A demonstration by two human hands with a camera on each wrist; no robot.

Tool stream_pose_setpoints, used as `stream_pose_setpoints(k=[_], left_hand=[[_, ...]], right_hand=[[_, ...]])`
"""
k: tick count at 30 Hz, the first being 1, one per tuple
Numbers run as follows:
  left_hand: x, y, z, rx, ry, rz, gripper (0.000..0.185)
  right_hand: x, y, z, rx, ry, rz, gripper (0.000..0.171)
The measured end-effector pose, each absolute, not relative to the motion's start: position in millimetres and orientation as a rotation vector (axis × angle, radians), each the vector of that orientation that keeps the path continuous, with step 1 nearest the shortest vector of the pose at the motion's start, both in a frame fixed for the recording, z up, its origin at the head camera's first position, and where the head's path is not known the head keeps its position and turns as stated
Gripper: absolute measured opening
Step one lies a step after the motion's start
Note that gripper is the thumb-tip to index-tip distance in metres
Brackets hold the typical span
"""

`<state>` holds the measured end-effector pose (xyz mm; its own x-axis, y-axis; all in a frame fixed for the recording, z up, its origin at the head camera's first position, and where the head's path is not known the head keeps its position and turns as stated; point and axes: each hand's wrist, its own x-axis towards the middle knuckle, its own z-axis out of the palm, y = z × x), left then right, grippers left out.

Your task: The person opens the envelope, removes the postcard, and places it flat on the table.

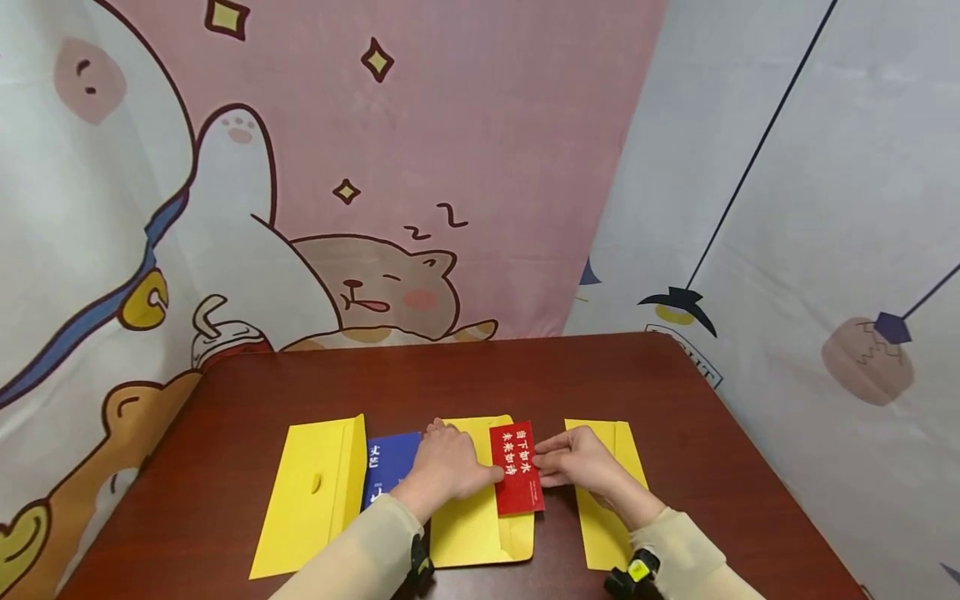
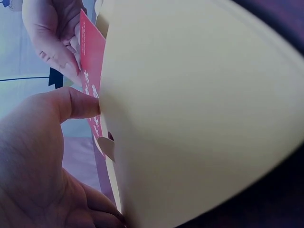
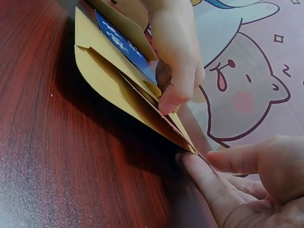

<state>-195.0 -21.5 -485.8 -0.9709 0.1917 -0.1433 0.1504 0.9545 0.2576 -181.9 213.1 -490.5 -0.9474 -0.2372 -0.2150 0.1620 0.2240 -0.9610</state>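
On the dark wooden table (image 1: 225, 400) lie three yellow envelopes. My left hand (image 1: 459, 468) lies on the middle envelope (image 1: 476, 525) and grips its open right edge, thumb against the red card (image 1: 517, 475). That card, printed with white characters, lies over the envelope's right edge. My right hand (image 1: 546, 467) pinches the card's right side. In the left wrist view the envelope (image 2: 199, 118) fills the frame, with the red card (image 2: 90, 71) behind it. A blue card (image 1: 390, 462) lies just left of my left hand.
A second yellow envelope (image 1: 311, 496) lies at the left with its flap open, and a third (image 1: 611, 517) lies under my right forearm. Printed cartoon cloth (image 1: 450, 167) hangs close behind the table and on both sides.
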Motion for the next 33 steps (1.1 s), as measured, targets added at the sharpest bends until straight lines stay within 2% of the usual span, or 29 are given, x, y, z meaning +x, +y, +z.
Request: stream_pose_setpoints(k=[19, 33], left_hand=[[-195, -22, -486, 0.271, 2.943, 0.373, 0.09], [-194, -23, -485, 0.307, 2.954, 0.371, 0.091]], right_hand=[[-185, 224, -481, -0.043, 2.235, -1.739, 0.03], [-186, 243, -474, -0.063, 2.236, -1.746, 0.034]])
